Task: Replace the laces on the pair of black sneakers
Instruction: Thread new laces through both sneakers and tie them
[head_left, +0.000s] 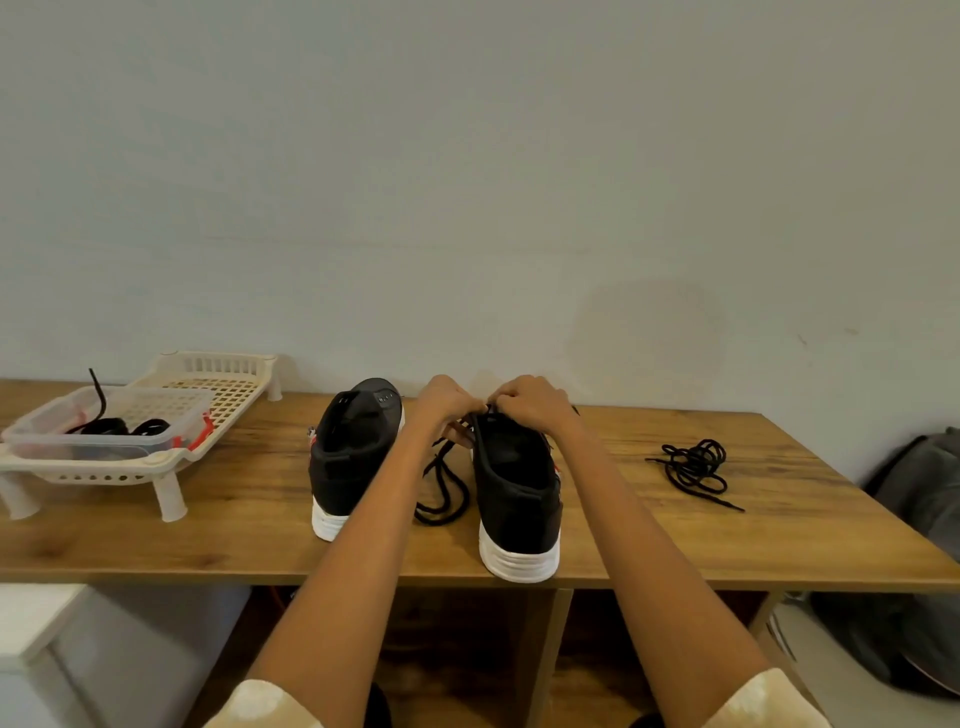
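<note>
Two black sneakers with white soles stand heel toward me on the wooden table (208, 530). The left sneaker (348, 457) has no lace in sight. Over the tongue area of the right sneaker (517, 493) my left hand (449, 402) and my right hand (535, 402) meet, both pinching a black lace (441, 493) at the eyelets. The slack of that lace loops down onto the table between the shoes. A second black lace (693, 467) lies bunched on the table to the right.
At the far left a cream slotted rack (171, 462) on legs holds a clear plastic box (104, 431) with more black laces inside. A grey bag (924, 499) sits off the table's right end. The wall runs right behind the shoes.
</note>
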